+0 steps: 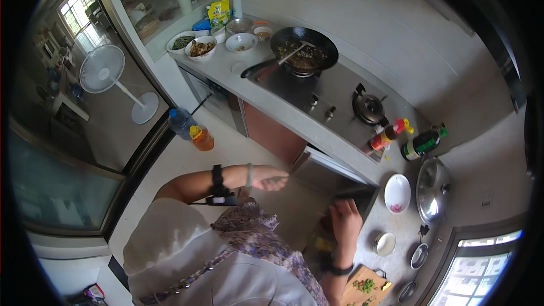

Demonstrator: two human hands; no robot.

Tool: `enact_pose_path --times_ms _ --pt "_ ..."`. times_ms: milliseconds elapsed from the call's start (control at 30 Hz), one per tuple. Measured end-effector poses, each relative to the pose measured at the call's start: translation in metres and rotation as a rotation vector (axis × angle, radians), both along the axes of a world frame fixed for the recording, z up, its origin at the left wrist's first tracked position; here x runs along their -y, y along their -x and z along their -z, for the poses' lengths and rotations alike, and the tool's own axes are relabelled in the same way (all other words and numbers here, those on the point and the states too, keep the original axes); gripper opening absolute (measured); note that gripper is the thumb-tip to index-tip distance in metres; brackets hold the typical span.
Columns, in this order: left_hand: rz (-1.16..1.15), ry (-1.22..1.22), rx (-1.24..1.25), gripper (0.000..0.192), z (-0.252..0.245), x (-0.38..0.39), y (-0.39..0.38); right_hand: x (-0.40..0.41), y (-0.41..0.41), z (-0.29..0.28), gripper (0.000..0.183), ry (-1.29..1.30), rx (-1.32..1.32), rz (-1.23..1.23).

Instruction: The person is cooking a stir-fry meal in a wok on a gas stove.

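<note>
My left hand point(270, 177) is out in front of my body with its fingers curled. Its fingertips come close to the edge of a drawer or door front point(316, 174) under the counter; I cannot tell whether they touch or hold anything. By the counter's edge at right, my right hand point(346, 221) is raised with bent fingers, thumb a little apart, and nothing visible in it. On the gas hob point(280, 87) a black wok point(333, 55) holds dark food in sauce. A spatula point(292, 54) rests in the wok, its handle reaching over the rim.
Filled bowls point(200, 49) stand at the counter's far left. Sauce bottles point(381, 138) stand right of the hob. A white bowl point(397, 191), a steel lid point(431, 195) and a cutting board point(361, 287) with chopped greens line the right counter. Floor bottles point(202, 139) stand near the doorway.
</note>
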State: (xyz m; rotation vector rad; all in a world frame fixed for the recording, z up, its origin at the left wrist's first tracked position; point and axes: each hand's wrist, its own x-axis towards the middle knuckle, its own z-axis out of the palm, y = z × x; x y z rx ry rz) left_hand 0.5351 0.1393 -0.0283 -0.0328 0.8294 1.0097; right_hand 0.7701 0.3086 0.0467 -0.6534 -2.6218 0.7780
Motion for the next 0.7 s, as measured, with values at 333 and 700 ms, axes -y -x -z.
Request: enact_pose_path --times_ms 333,700 --pt "-0.669 -0.045 0.098 0.029 -0.031 0.199 0.186 0.011 0.445 0.052 0.057 -0.473 -0.170 -0.391" --pt "-0.863 -0.119 0.163 0.022 -0.020 0.205 0.244 -0.003 0.448 -0.009 0.031 -0.374 -0.241 -0.385"
